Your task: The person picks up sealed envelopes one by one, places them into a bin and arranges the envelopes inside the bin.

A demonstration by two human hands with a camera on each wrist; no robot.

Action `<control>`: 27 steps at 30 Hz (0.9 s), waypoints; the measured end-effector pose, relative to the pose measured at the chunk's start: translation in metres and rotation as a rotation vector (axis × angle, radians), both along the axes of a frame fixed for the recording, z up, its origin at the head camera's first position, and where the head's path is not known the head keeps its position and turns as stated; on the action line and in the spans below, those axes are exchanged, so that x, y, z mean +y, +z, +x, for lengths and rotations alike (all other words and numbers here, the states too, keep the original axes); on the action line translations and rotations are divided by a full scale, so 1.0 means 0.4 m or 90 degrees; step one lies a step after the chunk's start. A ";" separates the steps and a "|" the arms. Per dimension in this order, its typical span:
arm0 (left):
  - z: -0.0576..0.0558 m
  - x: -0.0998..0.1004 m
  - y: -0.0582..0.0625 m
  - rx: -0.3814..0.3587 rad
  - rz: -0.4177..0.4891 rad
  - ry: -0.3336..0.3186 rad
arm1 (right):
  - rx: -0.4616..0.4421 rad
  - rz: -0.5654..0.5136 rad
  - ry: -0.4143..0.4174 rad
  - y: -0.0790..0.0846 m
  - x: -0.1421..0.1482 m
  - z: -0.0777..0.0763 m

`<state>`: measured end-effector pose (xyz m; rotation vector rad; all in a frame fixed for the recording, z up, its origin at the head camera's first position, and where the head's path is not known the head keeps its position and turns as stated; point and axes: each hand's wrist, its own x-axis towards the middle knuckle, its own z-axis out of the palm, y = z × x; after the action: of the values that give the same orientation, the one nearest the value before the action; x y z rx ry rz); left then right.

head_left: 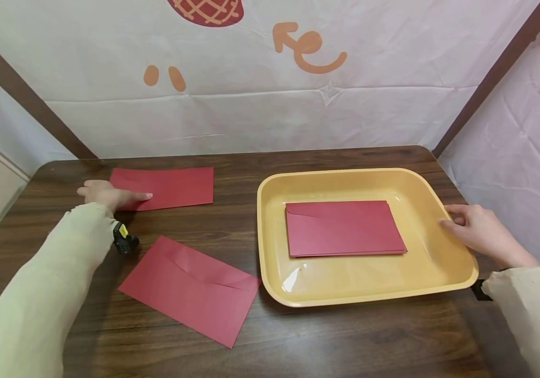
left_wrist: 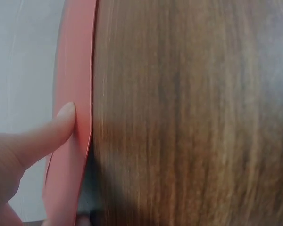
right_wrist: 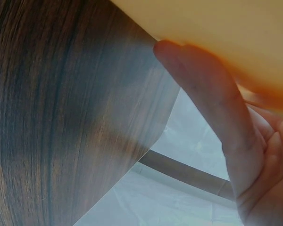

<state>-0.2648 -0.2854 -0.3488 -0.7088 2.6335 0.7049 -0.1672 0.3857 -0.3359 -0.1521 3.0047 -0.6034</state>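
My left hand (head_left: 109,195) pinches the left end of a flat red envelope (head_left: 180,186) at the table's back left. In the left wrist view the thumb (left_wrist: 47,134) lies across the envelope's face, and a fingertip shows at its other side. At the right, my right hand (head_left: 479,231) grips the side of a yellow plastic tray (head_left: 378,278), with its thumb over the rim; the other fingers are partly hidden. Inside the tray lies a small stack of red envelopes (head_left: 345,228). Another red envelope (head_left: 194,289) rests slantwise on the table, one corner at the tray's left side.
The dark wood-grain table (head_left: 345,341) has rounded back corners. A pale printed curtain (head_left: 251,121) hangs close behind its back edge, with more white cloth (head_left: 510,131) along the right side.
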 end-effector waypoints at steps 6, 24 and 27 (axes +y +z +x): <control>0.015 -0.001 0.003 0.053 0.024 -0.008 | 0.003 0.001 0.001 -0.001 0.000 0.001; 0.061 -0.043 0.017 0.102 0.076 -0.035 | 0.003 -0.001 0.005 -0.001 -0.001 0.002; 0.067 -0.048 0.019 0.111 0.126 -0.034 | 0.003 0.001 0.005 0.000 -0.002 0.003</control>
<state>-0.2379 -0.3048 -0.3413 -0.5406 2.6752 1.0369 -0.1659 0.3849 -0.3357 -0.1650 3.0081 -0.6021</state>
